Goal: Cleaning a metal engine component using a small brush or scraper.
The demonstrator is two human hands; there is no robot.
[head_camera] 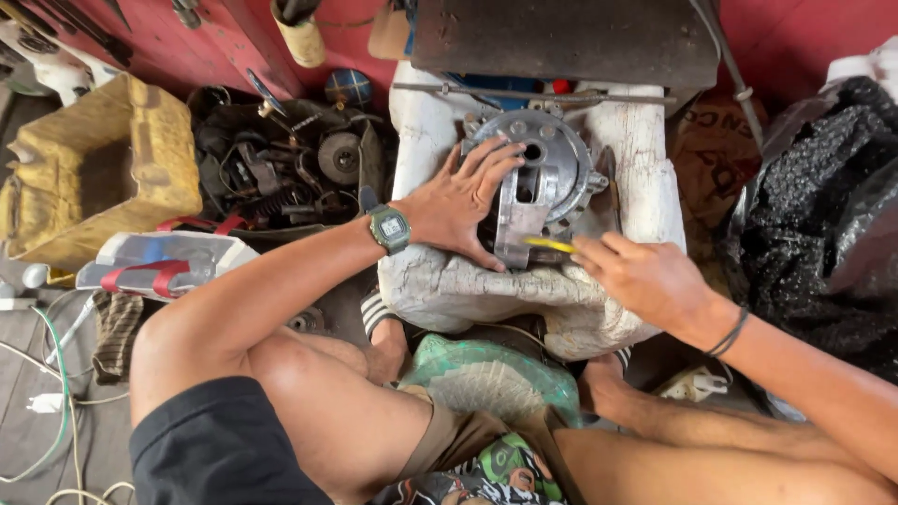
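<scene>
L hand (458,201) flat on metal housing (543,173); R hand (641,276) grips yellow tool (550,245).

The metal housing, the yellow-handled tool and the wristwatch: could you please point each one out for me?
metal housing (547,173), head view, on its round grey face.
yellow-handled tool (550,245), head view, on the yellow shaft.
wristwatch (390,227), head view, on its square dial.

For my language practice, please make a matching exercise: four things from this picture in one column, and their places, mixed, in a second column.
Things:
1. left hand
2. right hand
3. yellow foam tray
4. black plastic bag

Places:
a. far left, on the floor
b. flat on the round metal part
c. far right
d. holding a yellow-handled tool at the metal part's lower edge

Pairs: 1-b, 2-d, 3-a, 4-c
</scene>
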